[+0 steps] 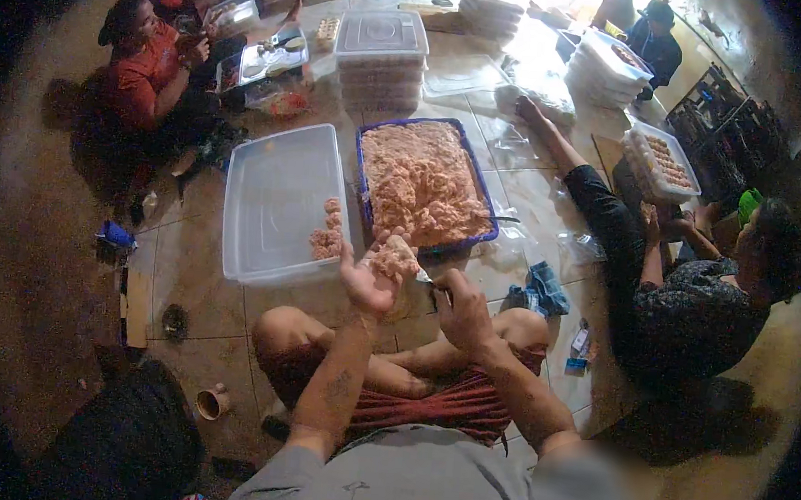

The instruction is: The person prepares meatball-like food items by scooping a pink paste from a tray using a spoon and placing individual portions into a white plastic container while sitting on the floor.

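My left hand (369, 286) is palm up and holds a lump of pinkish ground-meat mixture (394, 258). In my right hand (464, 312) is a small utensil with a shiny metal end (423, 276), close to that lump; its exact kind is hard to tell. Just beyond my hands stands a purple plastic basin (482, 167) full of the same meat mixture (415, 175). A dark handle (504, 218) juts over its right rim. To its left, a translucent plastic container (278, 174) has several small meat portions (327, 237) along its right side.
Stacked lidded containers (382, 49) stand behind the basin. At left sits a person in red (139, 86); another person (700, 303) sits at right, one leg stretched toward the basin, near a tray of meat portions (664, 163). Blue cloth (542, 289) and a cup (212, 402) lie on the tiles.
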Demonstrator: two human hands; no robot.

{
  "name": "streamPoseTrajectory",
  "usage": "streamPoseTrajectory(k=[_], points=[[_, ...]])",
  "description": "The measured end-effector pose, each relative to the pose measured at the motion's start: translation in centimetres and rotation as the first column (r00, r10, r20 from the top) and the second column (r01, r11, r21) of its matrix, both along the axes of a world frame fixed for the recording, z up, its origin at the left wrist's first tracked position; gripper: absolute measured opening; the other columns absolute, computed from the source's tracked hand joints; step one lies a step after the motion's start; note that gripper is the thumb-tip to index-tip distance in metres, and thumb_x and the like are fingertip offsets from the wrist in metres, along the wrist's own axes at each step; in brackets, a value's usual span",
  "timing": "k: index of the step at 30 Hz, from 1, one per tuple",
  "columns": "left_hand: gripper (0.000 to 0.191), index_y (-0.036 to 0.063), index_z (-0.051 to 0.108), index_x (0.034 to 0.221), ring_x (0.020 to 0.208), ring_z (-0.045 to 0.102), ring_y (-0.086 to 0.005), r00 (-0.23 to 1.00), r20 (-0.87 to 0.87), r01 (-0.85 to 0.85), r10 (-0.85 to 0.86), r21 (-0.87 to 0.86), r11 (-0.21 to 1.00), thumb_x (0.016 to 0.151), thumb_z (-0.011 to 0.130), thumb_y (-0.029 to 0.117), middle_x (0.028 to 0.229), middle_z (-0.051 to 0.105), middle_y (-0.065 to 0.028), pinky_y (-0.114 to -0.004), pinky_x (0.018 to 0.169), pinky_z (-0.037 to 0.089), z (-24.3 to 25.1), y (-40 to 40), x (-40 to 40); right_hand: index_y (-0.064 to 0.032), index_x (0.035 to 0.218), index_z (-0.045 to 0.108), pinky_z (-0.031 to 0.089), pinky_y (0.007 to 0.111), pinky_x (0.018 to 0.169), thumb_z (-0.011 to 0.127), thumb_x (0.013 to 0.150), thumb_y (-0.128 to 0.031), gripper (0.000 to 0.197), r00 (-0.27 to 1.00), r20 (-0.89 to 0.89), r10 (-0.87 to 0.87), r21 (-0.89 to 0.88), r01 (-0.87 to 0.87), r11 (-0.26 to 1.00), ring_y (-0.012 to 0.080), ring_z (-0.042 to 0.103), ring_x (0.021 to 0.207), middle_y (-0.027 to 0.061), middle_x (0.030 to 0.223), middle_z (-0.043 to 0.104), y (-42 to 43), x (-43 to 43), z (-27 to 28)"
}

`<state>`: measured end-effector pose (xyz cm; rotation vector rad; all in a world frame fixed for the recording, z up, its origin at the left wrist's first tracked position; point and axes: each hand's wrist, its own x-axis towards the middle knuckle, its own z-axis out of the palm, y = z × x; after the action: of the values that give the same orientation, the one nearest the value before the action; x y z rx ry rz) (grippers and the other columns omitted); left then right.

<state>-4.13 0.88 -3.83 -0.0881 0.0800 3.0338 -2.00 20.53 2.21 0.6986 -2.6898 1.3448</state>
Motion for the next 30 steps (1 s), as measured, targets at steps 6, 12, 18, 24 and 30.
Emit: streamPoseTrajectory(k=[6,12,18,24,30], points=[[0.043,-0.0057,0.055,0.125,0.112,0.063,-0.0312,0.978,0.193,-0.039,0.08,-0.205,0.978,0.101,0.056,0.03,0.121,0.065,-0.0198,-0.042,0.1,0.052,-0.8,2.3,-0.5,0.0014,0.099,0.059,0.051,0.045,0.074,0.062,0.087,-0.001,0.012,0.998,0.051,-0.034,-0.098,0.039,0.994,0.0397,0.065,0.088,0.0223,0.092,0.065,0.4,0.5,-2.2],[0.029,-0.0035,0.059,0.12,0.099,0.067,-0.0245,0.986,0.06,-0.114,0.158,-0.452,0.884,0.099,0.06,0.017,0.11,0.067,-0.0134,-0.039,0.089,0.055,-4.8,-0.6,-0.7,0.0002,0.098,0.057,0.049,0.048,0.074,0.061,0.087,-0.003,0.012,0.996,-0.034,-0.079,0.026,0.079,0.996,0.0417,0.063,0.087,0.0218,0.089,0.063,1.7,0.6,-1.9],[0.028,-0.0002,0.063,0.112,0.096,0.067,-0.0279,0.945,0.273,-0.086,0.181,-0.328,0.941,0.097,0.063,0.023,0.103,0.069,-0.0128,-0.043,0.088,0.055,-1.7,-0.7,-0.7,-0.0027,0.098,0.056,0.047,0.051,0.075,0.06,0.088,-0.006,0.011,0.959,-0.187,-0.212,-0.118,0.192,0.974,0.0442,0.059,0.087,0.0226,0.092,0.061,1.0,-4.6,-1.5],[0.034,0.002,0.062,0.097,0.094,0.067,-0.0323,0.928,0.333,0.24,-0.169,-0.184,0.953,0.097,0.058,0.035,0.098,0.068,-0.0145,-0.048,0.087,0.055,-1.4,0.4,0.1,-0.0116,0.121,0.061,0.053,0.047,0.081,0.054,0.093,-0.014,0.03,0.968,-0.178,-0.176,0.502,0.243,0.83,0.0402,0.063,0.097,0.0184,0.103,0.06,0.8,-13.8,-9.8],[0.041,0.002,0.054,0.109,0.102,0.064,-0.0353,0.95,0.309,0.115,-0.047,-0.206,0.972,0.097,0.058,0.041,0.108,0.065,-0.0196,-0.051,0.093,0.052,-1.8,-1.5,1.3,-0.0081,0.115,0.059,0.054,0.051,0.077,0.052,0.087,-0.004,0.028,0.964,-0.204,-0.168,0.493,0.25,0.834,0.042,0.065,0.091,0.0218,0.108,0.062,3.9,-11.2,-8.6]])
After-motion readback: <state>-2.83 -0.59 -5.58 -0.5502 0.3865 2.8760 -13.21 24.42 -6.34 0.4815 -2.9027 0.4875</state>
